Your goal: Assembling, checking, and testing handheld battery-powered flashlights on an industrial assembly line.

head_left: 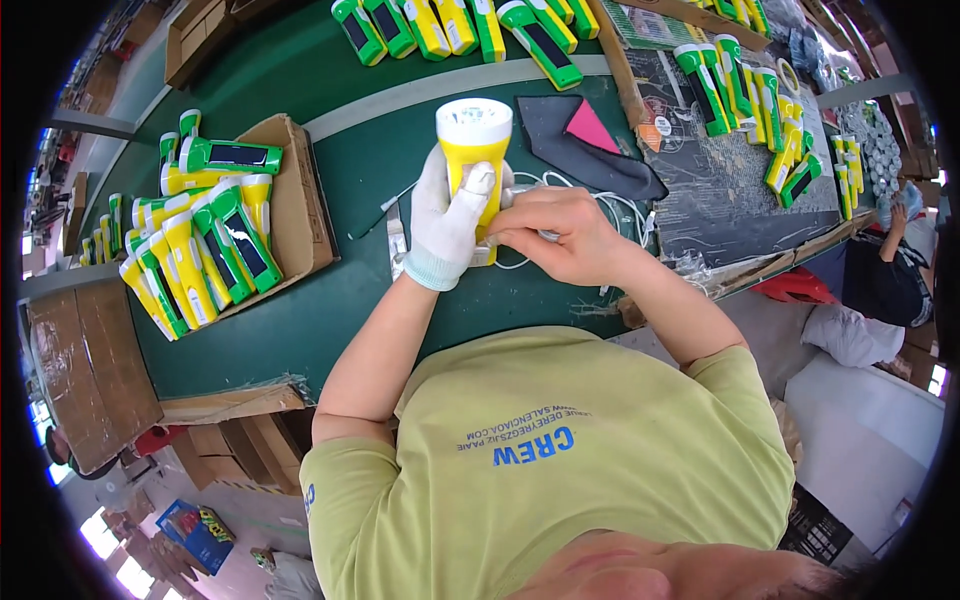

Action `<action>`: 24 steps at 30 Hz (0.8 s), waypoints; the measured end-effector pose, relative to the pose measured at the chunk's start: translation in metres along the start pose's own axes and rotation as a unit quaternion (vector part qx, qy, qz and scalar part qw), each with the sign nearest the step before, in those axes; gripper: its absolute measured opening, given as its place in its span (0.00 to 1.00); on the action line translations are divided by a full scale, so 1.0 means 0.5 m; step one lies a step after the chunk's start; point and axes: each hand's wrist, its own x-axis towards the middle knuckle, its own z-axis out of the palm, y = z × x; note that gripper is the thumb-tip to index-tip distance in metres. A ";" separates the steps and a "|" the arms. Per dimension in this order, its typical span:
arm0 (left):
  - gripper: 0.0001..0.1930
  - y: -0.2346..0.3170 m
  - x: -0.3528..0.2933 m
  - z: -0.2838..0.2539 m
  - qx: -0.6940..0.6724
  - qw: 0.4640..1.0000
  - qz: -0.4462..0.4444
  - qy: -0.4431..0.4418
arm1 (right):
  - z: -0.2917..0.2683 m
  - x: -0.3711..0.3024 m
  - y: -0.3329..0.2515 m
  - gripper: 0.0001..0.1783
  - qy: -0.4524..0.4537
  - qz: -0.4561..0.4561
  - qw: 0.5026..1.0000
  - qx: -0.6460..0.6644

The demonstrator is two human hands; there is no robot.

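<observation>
The green worktop [330, 300] carries finished goods on three sides, which suggests the run is well under way. A flattened cardboard tray [295, 215] at the worktop's left edge bears a close-packed heap of yellow-and-green torches [200, 250], some with dark panels facing up. A second row of torches [450, 25] lies along the far edge, and a third batch [745, 95] stands on a dark mat [720, 190] toward the far right corner. Between these, near the middle, lies a dark cloth with a pink piece [590, 130] on it.

The one unit in hand looks unfinished, judging by the loose white wire [620, 215] trailing from behind the hands onto the worktop; how much remains on it cannot be told, since the fingers hide the lower body.

The yellow torch [473, 150] stands upright at the near middle of the worktop, its white lens head uppermost. The left hand [448, 215], in a white glove, is wrapped around the torch's body from the left, thumb across the front. The bare right hand [555, 235] presses in from the right, fingers curled tight against the torch's lower part; whether they pinch a small part or the wire there cannot be told.
</observation>
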 end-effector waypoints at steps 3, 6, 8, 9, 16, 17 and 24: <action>0.18 -0.014 0.011 -0.006 -0.028 1.000 0.011 -0.007 | 0.017 -0.039 -0.009 0.02 -0.082 -0.022 0.996 0.037; 0.16 0.034 0.045 0.006 -0.050 0.998 -0.002 0.027 | 0.075 -0.096 0.014 0.06 -0.132 -0.061 0.974 -0.176; 0.15 0.051 0.047 0.001 -0.060 0.998 -0.017 0.014 | 0.067 -0.085 -0.004 0.07 -0.152 -0.067 0.966 -0.196; 0.14 0.054 0.048 0.000 -0.070 0.997 -0.034 -0.002 | 0.063 -0.080 -0.008 0.07 -0.145 -0.092 0.971 -0.167; 0.22 0.009 0.053 0.002 0.012 0.998 0.058 0.011 | 0.077 -0.063 -0.012 0.09 -0.019 -0.077 0.996 0.046; 0.27 0.000 0.043 -0.007 -0.006 0.999 -0.005 -0.031 | 0.066 -0.053 -0.029 0.10 -0.003 0.075 0.986 0.150; 0.38 0.011 0.023 -0.001 -0.131 0.979 -0.155 -0.008 | -0.051 0.033 -0.024 0.06 0.112 0.169 0.941 0.272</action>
